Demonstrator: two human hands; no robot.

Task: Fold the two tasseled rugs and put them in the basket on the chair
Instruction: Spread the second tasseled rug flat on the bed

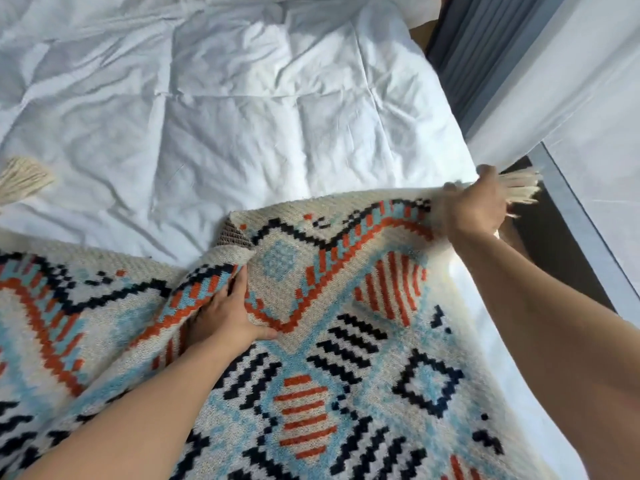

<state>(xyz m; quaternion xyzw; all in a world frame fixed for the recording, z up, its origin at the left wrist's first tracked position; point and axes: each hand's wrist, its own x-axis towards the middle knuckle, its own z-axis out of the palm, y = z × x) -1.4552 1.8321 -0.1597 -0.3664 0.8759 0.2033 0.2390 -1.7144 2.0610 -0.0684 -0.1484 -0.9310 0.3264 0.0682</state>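
**Rug half lifted on the bed, one corner raised at the right edge**

A white quilt (pixel 214 109) covers the bed and fills the far and left part of the view; its wrinkled surface lies bare from the far edge down to the rug. The bed's right edge runs diagonally from far centre to near right, with a dark strip of floor (pixel 554 244) beside it and a pale sheer curtain (pixel 588 81) hanging just past that.

The patterned rug (pixel 329 375), cream with orange, light blue and black shapes, spreads over the near half of the bed and reaches its right edge. Its far border is raised and buckled into a fold near the middle.

The right hand (pixel 476 204) is clenched on the rug's far right corner, holding it up off the quilt, with the corner tassel (pixel 521 188) sticking out beyond the fingers over the floor strip. The left hand (pixel 225 311) grasps the buckled fold near the middle, fingers tucked into the crease, thumb on top.

At the far left edge a second cream tassel (pixel 24 180) lies on the quilt, well apart from both hands.
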